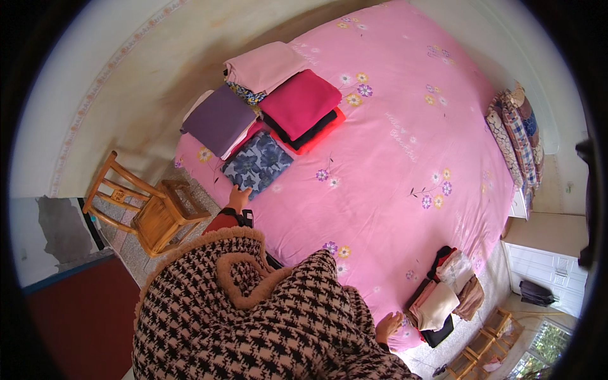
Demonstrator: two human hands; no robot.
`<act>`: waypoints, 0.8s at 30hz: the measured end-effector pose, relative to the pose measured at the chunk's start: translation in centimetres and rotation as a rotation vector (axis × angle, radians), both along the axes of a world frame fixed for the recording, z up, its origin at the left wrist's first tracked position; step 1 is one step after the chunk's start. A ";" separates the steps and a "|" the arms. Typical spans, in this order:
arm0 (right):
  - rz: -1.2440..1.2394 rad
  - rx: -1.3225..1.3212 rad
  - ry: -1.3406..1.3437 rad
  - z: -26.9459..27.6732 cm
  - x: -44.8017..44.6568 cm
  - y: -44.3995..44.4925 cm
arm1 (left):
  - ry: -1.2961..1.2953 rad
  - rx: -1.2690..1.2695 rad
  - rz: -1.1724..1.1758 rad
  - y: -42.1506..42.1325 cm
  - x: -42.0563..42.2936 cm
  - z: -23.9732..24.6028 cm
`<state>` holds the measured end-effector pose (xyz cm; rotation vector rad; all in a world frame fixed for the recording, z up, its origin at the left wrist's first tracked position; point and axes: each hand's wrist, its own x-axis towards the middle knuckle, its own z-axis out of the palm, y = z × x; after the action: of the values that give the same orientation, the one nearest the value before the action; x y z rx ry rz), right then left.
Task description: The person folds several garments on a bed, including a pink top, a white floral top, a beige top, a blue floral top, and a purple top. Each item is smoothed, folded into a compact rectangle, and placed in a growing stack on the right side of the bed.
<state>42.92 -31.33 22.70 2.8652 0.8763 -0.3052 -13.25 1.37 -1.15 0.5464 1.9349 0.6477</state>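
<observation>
My left hand (pixel 241 197) is at the near corner of a folded blue floral cloth (pixel 258 164), its fingers on the edge. That cloth lies on the pink flowered bedspread (pixel 370 199). Just beyond it are folded stacks: a purple piece (pixel 219 118) on one, a magenta piece (pixel 302 102) over black and red ones, and a pale pink piece (pixel 266 65) over a patterned one. On the other side, my right hand (pixel 389 327) holds nothing, fingers apart. It is beside a pile topped by a folded cream garment (pixel 436 306), with a brown garment (pixel 469 299) alongside.
A wooden chair (pixel 156 213) stands on the speckled floor left of the bed. Folded quilts (pixel 517 135) are stacked past the bed's right edge. Wooden chairs (pixel 479 349) and a white cabinet (pixel 546 270) stand at lower right. My houndstooth garment (pixel 247 327) covers much of the foreground.
</observation>
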 end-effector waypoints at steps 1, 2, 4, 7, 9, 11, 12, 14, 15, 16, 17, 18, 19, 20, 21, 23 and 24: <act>0.026 0.033 0.006 0.4 -0.3 0.1 | -0.076 -0.029 0.053 0.4 -0.2 -0.1; 0.024 0.041 0.005 0.6 -0.6 0.2 | -0.140 -0.040 0.185 0.6 -0.1 -0.2; 0.027 0.094 0.059 1.0 -0.7 0.4 | -0.121 -0.080 0.183 1.1 0.1 0.1; 0.021 0.097 0.098 1.0 -0.2 0.9 | 0.090 0.099 -0.072 2.1 1.0 1.7; 0.059 0.101 0.105 0.5 0.5 1.5 | 0.309 0.282 -0.349 3.2 2.1 3.7; 0.174 0.185 0.137 -0.6 1.1 3.1 | 0.236 0.443 -0.418 4.6 3.4 6.7; 0.227 0.217 0.148 -0.9 1.2 4.0 | 0.192 0.518 -0.473 5.2 4.3 8.5; 0.365 0.398 0.287 -1.1 1.2 6.8 | 0.208 0.646 -0.644 6.4 6.5 12.8; 0.470 0.454 0.308 -0.9 0.9 8.5 | 0.117 0.645 -0.687 6.9 7.8 15.1; 0.545 0.494 0.322 -0.6 0.4 10.5 | 0.039 0.679 -0.736 7.3 9.3 17.7; 0.570 0.582 0.421 0.2 -0.4 12.4 | -0.061 0.674 -0.778 7.5 11.0 20.2; 0.654 0.633 0.424 1.2 -1.2 14.5 | -0.019 0.724 -0.897 7.5 12.4 23.0; 0.497 0.603 0.624 2.9 -2.4 16.8 | -0.028 0.670 -0.962 7.9 14.0 25.5; 0.611 0.659 0.602 4.5 -3.2 18.3 | -0.046 0.653 -1.027 7.3 15.8 28.3; 0.671 0.685 0.615 6.5 -4.1 19.8 | -0.068 0.599 -1.088 6.9 17.4 30.9; 0.774 0.780 0.643 10.9 -5.3 22.4 | -0.033 0.659 -1.205 5.6 21.0 35.3; 0.843 0.822 0.552 12.9 -5.9 23.6 | -0.036 0.705 -1.274 5.0 22.7 37.2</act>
<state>37.03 -7.76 35.61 2.6288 2.7048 -0.7709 9.44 6.34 36.02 1.9328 0.9097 0.4262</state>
